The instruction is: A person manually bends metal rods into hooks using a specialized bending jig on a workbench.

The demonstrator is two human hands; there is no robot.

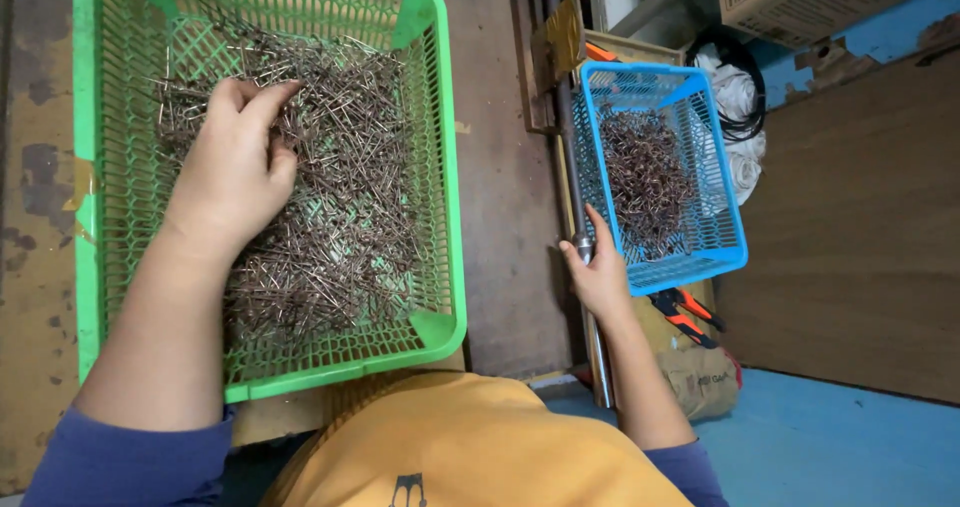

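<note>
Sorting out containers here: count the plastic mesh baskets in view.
2. The green basket is under the left hand; the smaller blue basket is beside the right hand. Both hold metal pins. Others may be out of frame.

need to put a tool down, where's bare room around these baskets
Free: the wooden strip between the green basket and the metal rod, and the brown board beyond the blue basket. Both baskets are crowded with metal pins.

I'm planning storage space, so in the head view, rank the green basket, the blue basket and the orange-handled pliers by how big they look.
1. green basket: largest, though nearer the camera.
2. blue basket.
3. orange-handled pliers: smallest, partly hidden.
</note>
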